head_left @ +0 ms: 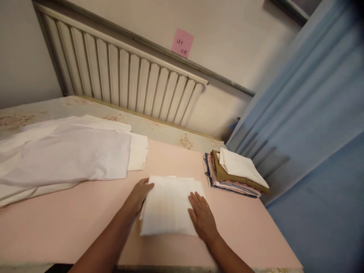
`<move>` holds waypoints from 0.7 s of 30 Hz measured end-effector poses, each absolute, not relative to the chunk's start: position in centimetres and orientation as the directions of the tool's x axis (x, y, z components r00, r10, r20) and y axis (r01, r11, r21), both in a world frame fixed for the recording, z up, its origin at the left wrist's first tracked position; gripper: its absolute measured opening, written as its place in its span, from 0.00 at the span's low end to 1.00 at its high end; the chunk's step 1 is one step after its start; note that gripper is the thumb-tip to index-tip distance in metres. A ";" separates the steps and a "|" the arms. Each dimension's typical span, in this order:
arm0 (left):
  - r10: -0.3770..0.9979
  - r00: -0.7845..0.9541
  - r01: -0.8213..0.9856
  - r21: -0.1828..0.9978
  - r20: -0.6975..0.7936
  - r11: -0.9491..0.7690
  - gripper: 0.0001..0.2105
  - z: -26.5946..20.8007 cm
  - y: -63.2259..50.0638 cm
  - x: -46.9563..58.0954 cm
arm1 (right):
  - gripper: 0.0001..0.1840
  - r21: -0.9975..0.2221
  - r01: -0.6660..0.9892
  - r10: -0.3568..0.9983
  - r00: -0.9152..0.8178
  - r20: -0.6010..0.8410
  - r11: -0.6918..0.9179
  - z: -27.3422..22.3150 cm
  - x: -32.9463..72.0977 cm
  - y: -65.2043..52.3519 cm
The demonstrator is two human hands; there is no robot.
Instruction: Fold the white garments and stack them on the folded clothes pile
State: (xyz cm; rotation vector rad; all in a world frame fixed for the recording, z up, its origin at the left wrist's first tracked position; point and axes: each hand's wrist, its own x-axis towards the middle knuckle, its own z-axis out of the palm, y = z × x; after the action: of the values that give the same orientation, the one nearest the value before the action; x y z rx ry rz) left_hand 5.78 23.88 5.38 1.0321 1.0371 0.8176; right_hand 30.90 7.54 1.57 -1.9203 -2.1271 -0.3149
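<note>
A folded white cloth (167,206) lies in a near-square stack on the pink table cover, in front of me. My left hand (142,191) holds its left edge, thumb on top and the other fingers partly hidden at the side. My right hand (202,216) rests flat on the cloth's right side with its fingers stretched out. Several layers show slightly offset along the cloth's left and back edges.
Loose white and pale lilac fabric (76,151) is spread out at the left. A pile of folded fabrics (236,174), white on top, stands at the right beside a blue curtain (284,125). Behind the table are a radiator (122,76) and a pink note (182,42).
</note>
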 end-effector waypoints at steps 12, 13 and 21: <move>0.975 0.152 0.328 0.939 -0.160 0.102 0.20 3.3 25.0 5.9 | 0.25 -0.026 0.994 0.931 -0.094 0.354 0.110 1.9 30.7 7.5; 0.976 0.156 0.335 0.938 -0.150 0.091 0.20 3.4 25.0 5.9 | 0.25 -0.026 0.993 0.928 -0.096 0.360 0.112 1.9 30.7 7.5; 0.993 0.118 0.609 0.791 -0.025 -0.052 0.20 4.9 24.6 5.7 | 0.25 -0.025 0.994 0.929 -0.089 0.360 0.105 2.0 30.6 7.6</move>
State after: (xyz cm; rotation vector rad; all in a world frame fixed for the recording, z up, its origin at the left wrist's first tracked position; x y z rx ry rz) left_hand 5.72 24.56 4.95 1.7395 1.5645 0.7413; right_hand 30.65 7.56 1.97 -1.9005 -2.1014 -0.3265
